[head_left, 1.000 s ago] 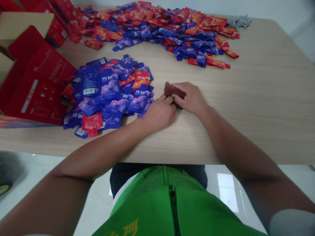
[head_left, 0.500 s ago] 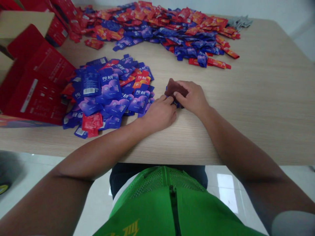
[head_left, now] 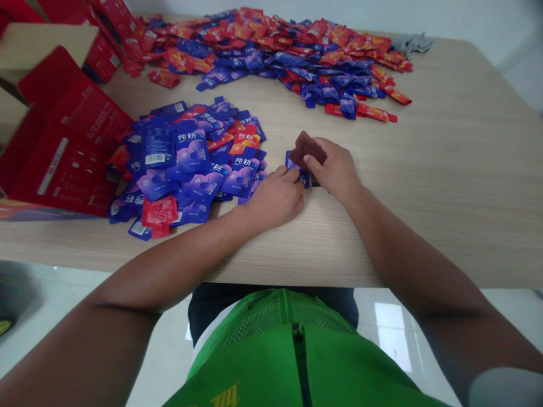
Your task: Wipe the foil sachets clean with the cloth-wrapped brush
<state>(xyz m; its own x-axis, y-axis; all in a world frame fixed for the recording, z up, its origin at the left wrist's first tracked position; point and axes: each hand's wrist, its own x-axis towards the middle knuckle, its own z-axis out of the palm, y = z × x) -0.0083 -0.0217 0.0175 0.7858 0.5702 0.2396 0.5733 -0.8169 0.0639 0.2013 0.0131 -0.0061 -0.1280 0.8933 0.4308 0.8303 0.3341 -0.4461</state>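
Note:
My right hand [head_left: 337,165] is closed on a thin dark brown piece, maybe a cloth [head_left: 306,148], pinched with the thumb on top and raised at its far edge. Partly under that piece, flat on the table, lies a blue sachet [head_left: 290,161]. My left hand [head_left: 278,196] rests just left of it, with curled fingertips holding down the sachet's near part. Those fingers hide some of the sachet. Beside my left forearm spreads a loose pile of flat blue and red sachets [head_left: 193,152].
At the back of the table [head_left: 458,181] stretches a long heap of red and blue sachets [head_left: 271,53], folded narrow. Some grey scraps [head_left: 411,44] sit at its right end. An open red box [head_left: 72,152] leans at the left, near a cardboard box [head_left: 46,42].
The brown piece has tilted and shifted slightly right in my right hand, so more of the blue sachet shows. My left hand stays almost where it was.

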